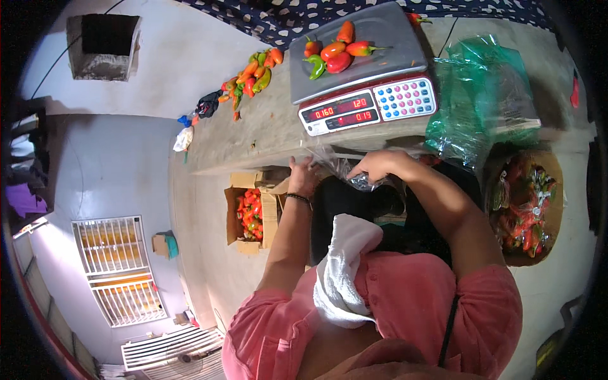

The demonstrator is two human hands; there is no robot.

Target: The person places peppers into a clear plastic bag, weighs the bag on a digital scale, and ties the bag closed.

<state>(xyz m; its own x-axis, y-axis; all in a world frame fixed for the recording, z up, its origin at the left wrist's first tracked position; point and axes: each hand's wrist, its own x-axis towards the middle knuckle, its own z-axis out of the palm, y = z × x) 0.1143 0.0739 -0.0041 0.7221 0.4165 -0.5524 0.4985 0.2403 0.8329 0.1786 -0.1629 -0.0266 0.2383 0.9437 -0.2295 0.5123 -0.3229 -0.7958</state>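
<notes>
A clear plastic bag [341,166] stretches between my hands at the front edge of the counter. My right hand [382,166] is closed on its right side, index finger pointing left. My left hand [303,176] is at the bag's left end, its short visible fingers apart; whether it touches the plastic I cannot tell. Just beyond stands a digital scale [329,120] with a lit red display and a keypad. Several red, orange and green peppers [334,50] lie on its grey platform [399,54].
A pile of peppers [252,75] lies on the counter [269,130] left of the scale. Green plastic bags [465,82] lie to its right. Below the counter, a cardboard box [234,212] of red peppers stands left, and another box [557,209] with bagged peppers stands right.
</notes>
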